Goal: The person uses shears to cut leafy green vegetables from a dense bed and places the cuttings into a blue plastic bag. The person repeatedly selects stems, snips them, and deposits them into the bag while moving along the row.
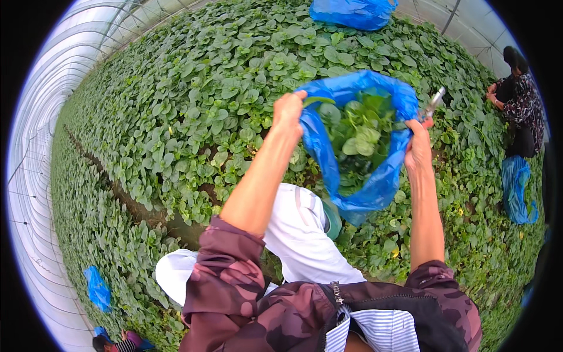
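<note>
Bag: blue plastic bag (375, 176) held up between both hands, mouth open toward the camera, body sagging down toward the lap; cut greens (359, 136) fill it.
Left hand: left hand (288, 110) clamped on the bag's left rim, fingers curled over the edge, a leaf stem sticking out at the fingertips.
Right hand: right hand (419, 146) clamped on the right rim, and also pinching a small metal blade (434, 103) that points up and away (scissors or knife, cannot tell).
Key relation: bag hangs directly between the hands, its mouth stretched left to right, its long axis running down from the rims; both hands equally close, each touching an edge.
Ground: leafy crop bed (193, 111) all round, under a plastic tunnel.
Others: person (519, 100) crouched at far right by another blue bag (517, 188); one more bag (352, 12) at the top, well apart.
</note>
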Action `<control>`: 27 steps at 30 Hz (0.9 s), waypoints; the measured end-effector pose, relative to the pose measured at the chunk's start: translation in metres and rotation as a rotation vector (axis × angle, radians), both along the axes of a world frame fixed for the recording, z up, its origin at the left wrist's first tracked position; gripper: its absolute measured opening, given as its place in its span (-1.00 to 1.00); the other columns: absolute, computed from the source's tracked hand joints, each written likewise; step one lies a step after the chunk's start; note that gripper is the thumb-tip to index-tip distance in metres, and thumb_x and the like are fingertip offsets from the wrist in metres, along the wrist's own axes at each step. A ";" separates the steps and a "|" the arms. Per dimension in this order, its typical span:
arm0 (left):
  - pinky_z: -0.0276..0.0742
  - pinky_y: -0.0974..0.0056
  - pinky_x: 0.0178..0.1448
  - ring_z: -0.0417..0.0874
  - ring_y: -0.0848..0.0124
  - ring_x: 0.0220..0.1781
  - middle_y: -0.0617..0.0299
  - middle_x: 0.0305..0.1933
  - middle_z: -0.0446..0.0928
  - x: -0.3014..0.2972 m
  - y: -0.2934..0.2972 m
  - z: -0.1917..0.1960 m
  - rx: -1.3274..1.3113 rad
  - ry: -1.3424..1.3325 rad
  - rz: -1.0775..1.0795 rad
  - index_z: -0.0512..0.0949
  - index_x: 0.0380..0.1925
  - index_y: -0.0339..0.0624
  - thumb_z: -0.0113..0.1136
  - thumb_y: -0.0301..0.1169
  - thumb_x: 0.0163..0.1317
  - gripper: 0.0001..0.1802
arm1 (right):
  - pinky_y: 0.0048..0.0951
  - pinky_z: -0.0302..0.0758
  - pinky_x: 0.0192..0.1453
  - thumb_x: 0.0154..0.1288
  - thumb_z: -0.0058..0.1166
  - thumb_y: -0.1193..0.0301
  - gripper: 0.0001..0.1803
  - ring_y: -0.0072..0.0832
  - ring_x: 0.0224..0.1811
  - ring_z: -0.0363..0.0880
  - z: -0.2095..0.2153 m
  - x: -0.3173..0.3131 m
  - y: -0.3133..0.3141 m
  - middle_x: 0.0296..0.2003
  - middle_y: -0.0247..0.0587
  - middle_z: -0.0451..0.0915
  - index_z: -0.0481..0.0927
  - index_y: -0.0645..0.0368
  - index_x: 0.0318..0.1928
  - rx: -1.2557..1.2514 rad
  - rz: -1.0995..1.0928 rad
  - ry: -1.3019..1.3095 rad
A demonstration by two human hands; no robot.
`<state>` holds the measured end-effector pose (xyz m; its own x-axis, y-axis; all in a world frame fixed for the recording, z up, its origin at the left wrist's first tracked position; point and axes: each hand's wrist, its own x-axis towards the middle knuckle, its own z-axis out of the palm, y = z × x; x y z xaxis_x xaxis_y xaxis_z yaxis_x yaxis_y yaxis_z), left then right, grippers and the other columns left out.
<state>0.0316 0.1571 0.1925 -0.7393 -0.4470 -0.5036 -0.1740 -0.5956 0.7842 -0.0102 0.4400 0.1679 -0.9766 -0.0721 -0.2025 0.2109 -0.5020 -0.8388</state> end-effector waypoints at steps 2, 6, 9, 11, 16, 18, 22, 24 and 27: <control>0.70 0.03 -0.16 0.70 0.19 -0.28 -0.02 -0.21 0.64 0.009 -0.075 0.013 -0.186 0.078 0.064 0.53 -0.13 -0.34 0.12 -0.39 0.37 -0.78 | -0.53 0.51 -0.43 0.24 0.08 0.53 -0.91 -0.57 -0.52 0.52 0.021 0.002 -0.057 -0.46 -0.38 0.56 0.49 0.13 -0.25 -0.087 0.114 -0.002; 0.61 0.13 -0.18 0.62 0.28 -0.26 0.09 -0.20 0.59 0.028 -0.123 0.061 -0.253 0.141 0.216 0.57 -0.19 -0.38 0.29 -0.40 0.24 -0.75 | -0.53 0.44 -0.54 0.18 0.08 0.53 -0.90 -0.57 -0.61 0.46 -0.012 -0.036 -0.115 -0.54 -0.42 0.48 0.43 0.09 -0.34 -0.132 0.241 -0.050; 0.67 0.15 -0.22 0.68 0.23 -0.29 0.00 -0.19 0.62 0.034 -0.208 0.059 -0.442 0.102 0.244 0.57 -0.17 -0.40 0.27 -0.45 0.23 -0.76 | -0.46 0.00 -0.69 0.12 0.06 0.52 -0.80 -0.57 -0.73 0.12 -0.012 -0.019 -0.194 -0.64 -0.50 0.26 0.30 0.03 -0.48 -0.052 0.198 -0.163; 0.70 0.11 -0.24 0.70 0.14 -0.22 -0.11 -0.01 0.57 0.031 -0.238 0.044 -0.633 -0.010 0.294 0.36 0.24 -0.48 0.38 -0.40 0.16 -0.31 | -0.40 -0.05 -0.71 0.15 0.03 0.49 -0.86 -0.54 -0.75 0.09 -0.031 -0.016 -0.219 -0.64 -0.44 0.23 0.32 0.09 -0.44 0.026 0.319 -0.178; 0.60 0.07 -0.27 0.65 0.18 -0.32 -0.08 -0.14 0.63 0.027 -0.304 -0.070 -1.225 -0.688 0.091 0.52 0.05 -0.53 0.51 -0.06 -0.01 -0.20 | -0.36 0.04 -0.72 0.22 0.01 0.48 -0.90 -0.55 -0.79 0.09 -0.104 -0.013 -0.255 -0.65 -0.39 0.24 0.39 0.22 -0.35 0.276 0.524 -0.380; 0.53 0.13 -0.52 0.61 0.21 -0.42 0.02 -0.28 0.55 0.032 -0.282 -0.091 -1.019 -0.569 -0.069 0.54 -0.04 -0.42 0.50 0.11 -0.01 -0.19 | -0.38 0.07 -0.67 0.22 0.02 0.44 -0.81 -0.56 -0.76 0.13 -0.133 -0.025 -0.243 -0.45 -0.28 0.42 0.37 0.32 -0.27 0.379 0.581 -0.386; 0.68 0.11 -0.11 0.64 0.00 0.08 -0.30 0.27 0.39 0.035 -0.294 -0.112 -0.695 -0.595 -0.073 0.23 0.32 -0.50 0.36 0.27 0.07 0.13 | -0.38 0.02 -0.67 0.25 -0.04 0.41 -0.51 -0.58 -0.75 0.11 -0.150 -0.037 -0.217 -0.50 -0.30 0.41 0.36 0.47 0.13 0.289 0.688 -0.301; 0.60 0.29 -0.42 0.60 0.35 -0.34 0.06 -0.24 0.55 0.046 -0.315 -0.100 -0.926 -0.599 0.022 0.51 -0.07 -0.40 0.35 0.12 0.17 -0.29 | -0.39 0.01 -0.68 0.25 -0.04 0.37 -0.50 -0.58 -0.76 0.07 -0.109 -0.041 -0.198 -0.58 -0.34 0.34 0.37 0.39 0.16 0.351 0.841 -0.283; 0.52 0.12 -0.31 0.60 0.26 -0.38 0.11 -0.40 0.57 0.047 -0.341 -0.080 -1.560 -0.561 -0.269 0.49 -0.24 -0.31 0.31 -0.24 0.26 -0.66 | -0.43 0.12 -0.67 0.30 0.00 0.26 -0.67 -0.58 -0.68 0.25 -0.141 -0.053 -0.172 -0.53 -0.28 0.43 0.41 0.23 -0.06 0.368 0.939 -0.142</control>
<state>0.0789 -0.1842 0.1123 -0.7678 -0.6380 0.0590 -0.5782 0.7295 0.3653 -0.0635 0.2680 0.0272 -0.5229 -0.7069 -0.4763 0.4969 0.2013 -0.8441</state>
